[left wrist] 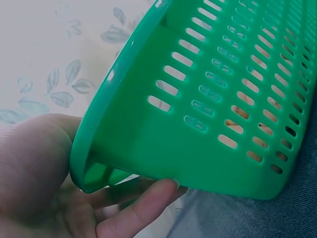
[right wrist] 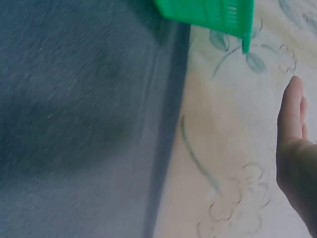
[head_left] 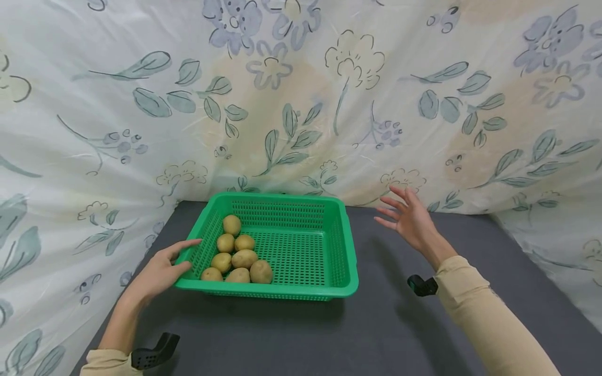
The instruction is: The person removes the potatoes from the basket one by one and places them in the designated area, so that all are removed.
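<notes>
A green plastic basket (head_left: 340,245) with slotted walls is on the dark tabletop in the head view. Several potatoes (head_left: 244,259) lie in its left part, bunched toward the front left corner. My left hand (head_left: 160,269) grips the basket's left rim; in the left wrist view the rim of the green basket (left wrist: 114,94) sits between the palm side and the fingers (left wrist: 141,208), which reach beneath it. To the right of the basket, my right hand (head_left: 414,219) is raised with its fingers spread, holding nothing and apart from the basket.
A dark grey table (head_left: 376,334) spreads under the basket. Behind it and on both sides hangs a pale floral cloth (head_left: 301,104), close to the basket's back. Each wrist carries a black device, such as the left one (head_left: 155,352).
</notes>
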{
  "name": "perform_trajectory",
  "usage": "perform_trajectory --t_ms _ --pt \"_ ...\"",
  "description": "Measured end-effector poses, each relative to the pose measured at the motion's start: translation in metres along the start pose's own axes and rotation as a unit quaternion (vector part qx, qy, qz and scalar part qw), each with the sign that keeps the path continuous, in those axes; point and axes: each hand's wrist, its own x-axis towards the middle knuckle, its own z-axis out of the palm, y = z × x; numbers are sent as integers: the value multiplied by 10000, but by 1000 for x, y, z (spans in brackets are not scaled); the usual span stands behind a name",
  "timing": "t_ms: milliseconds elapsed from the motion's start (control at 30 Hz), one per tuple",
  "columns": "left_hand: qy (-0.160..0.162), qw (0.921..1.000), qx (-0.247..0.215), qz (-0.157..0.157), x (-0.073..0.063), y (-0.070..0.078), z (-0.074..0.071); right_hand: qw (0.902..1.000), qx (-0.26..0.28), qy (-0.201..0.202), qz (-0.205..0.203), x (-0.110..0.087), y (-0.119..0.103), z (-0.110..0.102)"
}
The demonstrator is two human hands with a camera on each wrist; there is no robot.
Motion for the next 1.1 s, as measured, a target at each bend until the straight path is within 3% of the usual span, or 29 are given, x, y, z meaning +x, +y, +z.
perform_trajectory --t_ms 500,833,1100 --pt "7 9999 -120 -14 -1 0 0 9984 220 -491 180 26 -14 60" --pt "56 9999 -126 -59 -1 -1 1 9951 -53 -957 254 40 -20 96" --pt "3 9999 -115 -68 1 0 1 9939 -280 -1030 264 51 -31 123"
